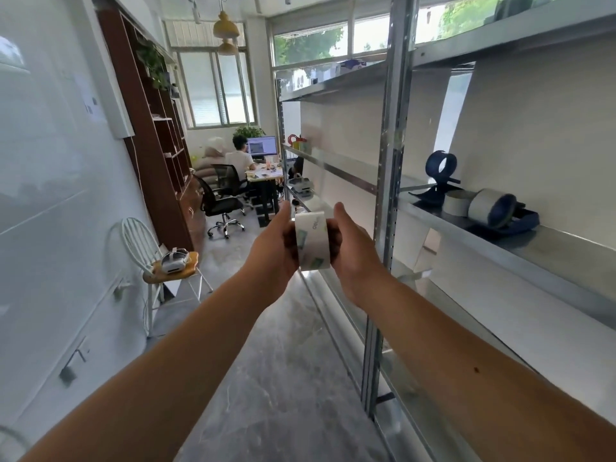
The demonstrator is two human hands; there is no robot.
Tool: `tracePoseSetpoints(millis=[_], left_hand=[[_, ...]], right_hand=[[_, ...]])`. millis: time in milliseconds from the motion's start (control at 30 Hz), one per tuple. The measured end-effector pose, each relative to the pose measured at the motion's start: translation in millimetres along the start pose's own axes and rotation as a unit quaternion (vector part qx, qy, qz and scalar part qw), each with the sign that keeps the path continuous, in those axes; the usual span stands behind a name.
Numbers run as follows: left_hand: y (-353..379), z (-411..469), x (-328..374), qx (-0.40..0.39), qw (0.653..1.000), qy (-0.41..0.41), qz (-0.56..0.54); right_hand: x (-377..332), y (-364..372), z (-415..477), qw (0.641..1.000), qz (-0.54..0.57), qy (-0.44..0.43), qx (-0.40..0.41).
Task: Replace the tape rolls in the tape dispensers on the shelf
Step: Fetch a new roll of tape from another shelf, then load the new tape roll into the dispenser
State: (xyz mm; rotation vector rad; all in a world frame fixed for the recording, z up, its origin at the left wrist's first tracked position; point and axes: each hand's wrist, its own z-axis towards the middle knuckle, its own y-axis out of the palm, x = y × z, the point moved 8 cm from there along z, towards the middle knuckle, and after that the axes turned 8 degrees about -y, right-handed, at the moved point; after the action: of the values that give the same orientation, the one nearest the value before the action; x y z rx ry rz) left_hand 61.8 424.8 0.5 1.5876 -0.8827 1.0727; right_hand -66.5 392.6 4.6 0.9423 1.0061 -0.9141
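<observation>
A clear tape roll (312,241) with small green printed marks is held edge-on in front of me, between my left hand (275,245) and my right hand (350,248). Both hands grip its sides, left of the metal shelf (550,241). On that shelf to the right stand two dark blue tape dispensers: an empty one (438,176) upright with its round hub showing, and another one (506,215) lying with a grey tape roll on it. A loose tape roll (456,201) sits between them.
A metal shelf upright (390,161) stands just right of my hands. A white chair (156,258) with a headset on it is at the left wall. Far back, a person sits at a desk with office chairs (223,198). More small items lie on the far shelf section (300,186).
</observation>
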Motion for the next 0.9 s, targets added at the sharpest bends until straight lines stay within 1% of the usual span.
tracePoseSetpoints(millis=[167, 333, 400, 467, 567, 667, 800, 900], left_hand=[[3.3, 98.1, 25.0, -0.014, 1.0, 0.002, 0.026], [7.6, 193.5, 37.5, 0.001, 0.999, -0.011, 0.034], [10.0, 227.5, 39.6, 0.001, 0.999, -0.009, 0.045], [14.9, 262.2, 40.6, -0.016, 0.998, -0.017, 0.053], [26.3, 311.2, 47.0, -0.046, 0.994, -0.021, 0.097], [46.4, 360.8, 54.6, -0.097, 0.977, 0.008, 0.188], [84.4, 415.2, 63.8, -0.2, 0.938, 0.066, 0.275], [121.9, 440.9, 62.0, -0.274, 0.915, 0.077, 0.285]], right_hand=[[15.3, -6.8, 92.9, 1.0, -0.004, -0.005, 0.012], [37.0, -15.0, 174.6, 0.999, 0.012, -0.012, 0.034], [46.4, -20.7, 205.3, 0.999, -0.006, -0.022, 0.045], [57.3, -27.0, 233.7, 0.997, -0.024, -0.024, 0.069], [69.7, -35.1, 272.7, 0.992, -0.029, -0.036, 0.116], [73.1, -51.6, 308.2, 0.978, -0.047, -0.056, 0.194], [63.1, -78.5, 335.7, 0.945, -0.093, -0.073, 0.306], [51.1, -101.6, 337.5, 0.909, -0.135, -0.107, 0.379]])
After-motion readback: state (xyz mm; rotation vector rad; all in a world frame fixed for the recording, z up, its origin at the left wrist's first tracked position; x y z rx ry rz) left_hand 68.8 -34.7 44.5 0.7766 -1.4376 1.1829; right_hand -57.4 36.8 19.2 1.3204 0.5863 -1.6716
